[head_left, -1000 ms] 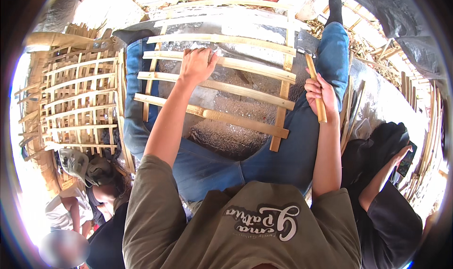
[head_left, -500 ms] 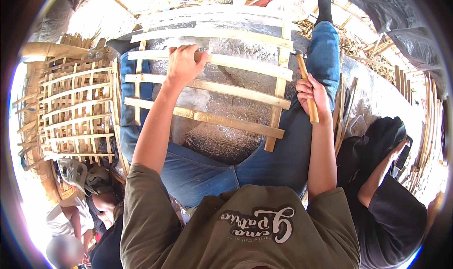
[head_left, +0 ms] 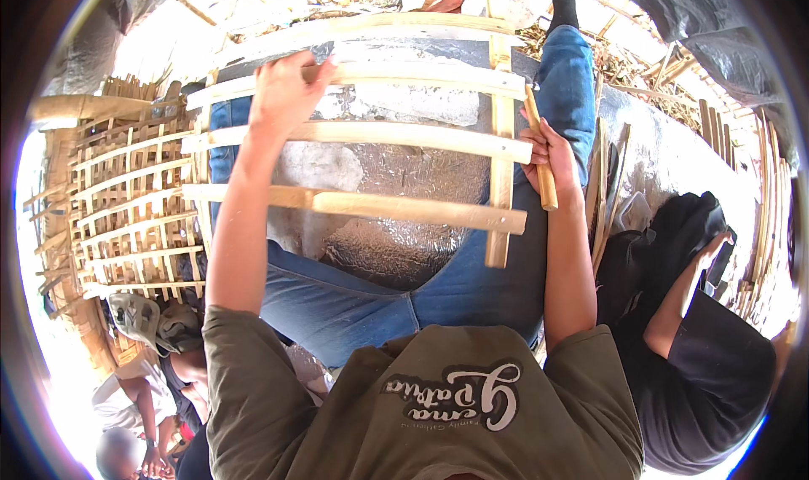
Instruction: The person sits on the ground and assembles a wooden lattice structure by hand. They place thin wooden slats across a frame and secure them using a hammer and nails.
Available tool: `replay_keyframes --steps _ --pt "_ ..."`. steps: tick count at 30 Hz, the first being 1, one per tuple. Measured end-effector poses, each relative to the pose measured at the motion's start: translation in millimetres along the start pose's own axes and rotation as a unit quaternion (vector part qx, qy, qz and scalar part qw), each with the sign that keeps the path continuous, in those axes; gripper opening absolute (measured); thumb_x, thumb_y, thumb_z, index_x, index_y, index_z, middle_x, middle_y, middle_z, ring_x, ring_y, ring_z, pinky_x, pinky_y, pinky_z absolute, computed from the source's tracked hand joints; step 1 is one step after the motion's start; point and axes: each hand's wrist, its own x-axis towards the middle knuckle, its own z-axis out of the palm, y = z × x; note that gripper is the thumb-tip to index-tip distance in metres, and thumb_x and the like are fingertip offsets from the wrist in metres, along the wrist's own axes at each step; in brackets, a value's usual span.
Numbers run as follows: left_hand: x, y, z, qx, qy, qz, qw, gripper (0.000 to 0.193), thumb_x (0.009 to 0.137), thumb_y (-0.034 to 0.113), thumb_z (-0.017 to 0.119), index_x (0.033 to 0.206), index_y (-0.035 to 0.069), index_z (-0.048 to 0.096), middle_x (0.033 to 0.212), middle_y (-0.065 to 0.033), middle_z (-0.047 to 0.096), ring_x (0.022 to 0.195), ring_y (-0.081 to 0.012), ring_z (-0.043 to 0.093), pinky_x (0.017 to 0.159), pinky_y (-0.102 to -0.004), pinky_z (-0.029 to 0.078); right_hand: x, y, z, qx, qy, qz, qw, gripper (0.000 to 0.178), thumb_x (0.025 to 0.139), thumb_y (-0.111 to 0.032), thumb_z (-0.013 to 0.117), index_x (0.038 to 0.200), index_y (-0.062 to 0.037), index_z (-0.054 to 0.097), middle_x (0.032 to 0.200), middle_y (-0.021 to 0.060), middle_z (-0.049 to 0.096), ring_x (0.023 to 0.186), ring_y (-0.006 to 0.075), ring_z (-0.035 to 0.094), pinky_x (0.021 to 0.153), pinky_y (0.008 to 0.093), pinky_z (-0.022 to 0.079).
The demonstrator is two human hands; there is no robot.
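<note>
A frame of pale bamboo slats [head_left: 404, 135], several crosspieces fixed on two side strips, lies in front of me over my spread legs. My left hand [head_left: 285, 91] is closed round one of its upper slats, left of the middle. At the frame's right edge, my right hand [head_left: 554, 153] grips a tool with a pale wooden handle [head_left: 546, 188]. The handle points up and slightly left, and its working end is too unclear to name. Beneath the frame is a rounded grey, shiny surface [head_left: 396, 185], between my legs in blue jeans.
More slatted bamboo panels [head_left: 139, 198] are stacked at the left. A person in black [head_left: 704, 379] sits close on my right, and another person [head_left: 139, 396] is at the lower left. Loose bamboo strips [head_left: 763, 219] stand at the far right, and scraps [head_left: 657, 67] lie beyond my right leg.
My left hand has shifted left and away from me, with the slatted frame moving left and appearing closer. My right hand still holds the wooden-handled tool beside the frame.
</note>
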Motion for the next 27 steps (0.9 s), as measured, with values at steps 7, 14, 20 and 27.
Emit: replay_keyframes --steps 7,14,20,27 --pt "-29.0 -42.1 -29.5 -0.056 -0.023 0.029 0.998 0.034 0.095 0.029 0.065 0.077 0.001 0.061 0.068 -0.0181 0.064 0.059 -0.0337 0.062 0.062 -0.0395 0.049 -4.4 3.5 9.5 0.020 -0.010 -0.028 0.999 0.029 0.109 -0.027 0.040 0.133 -0.0119 0.047 0.075 -0.0044 0.035 0.060 0.0039 0.036 0.049 0.0185 0.034" --pt "-69.4 -44.0 -0.8 -0.005 -0.031 0.029 0.999 0.046 0.091 0.038 0.070 0.065 0.002 0.057 0.062 -0.0179 0.061 0.059 -0.0385 0.059 0.064 -0.0458 0.046 -6.7 5.3 7.0 0.037 -0.040 -0.037 0.998 0.029 0.109 -0.026 0.041 0.133 -0.0118 0.048 0.075 -0.0049 0.034 0.061 0.0042 0.035 0.051 0.0183 0.033" --pt "-92.8 -38.5 23.9 0.006 -0.024 0.046 0.999 0.044 0.091 0.039 0.069 0.067 0.004 0.058 0.063 -0.0157 0.061 0.065 -0.0372 0.059 0.075 -0.0450 0.042 -10.1 3.5 4.0 0.009 -0.036 -0.042 0.998 0.031 0.108 -0.026 0.043 0.135 -0.0105 0.047 0.077 -0.0050 0.034 0.062 0.0037 0.035 0.051 0.0179 0.033" --pt "-111.9 -43.7 40.1 -0.013 -0.030 0.002 0.999 0.043 0.091 0.038 0.069 0.067 0.005 0.058 0.067 -0.0140 0.064 0.068 -0.0355 0.062 0.075 -0.0441 0.043 -8.5 4.8 2.4 -0.004 -0.048 -0.036 0.998 0.032 0.108 -0.026 0.044 0.136 -0.0104 0.047 0.076 -0.0054 0.034 0.063 0.0030 0.035 0.052 0.0174 0.033"
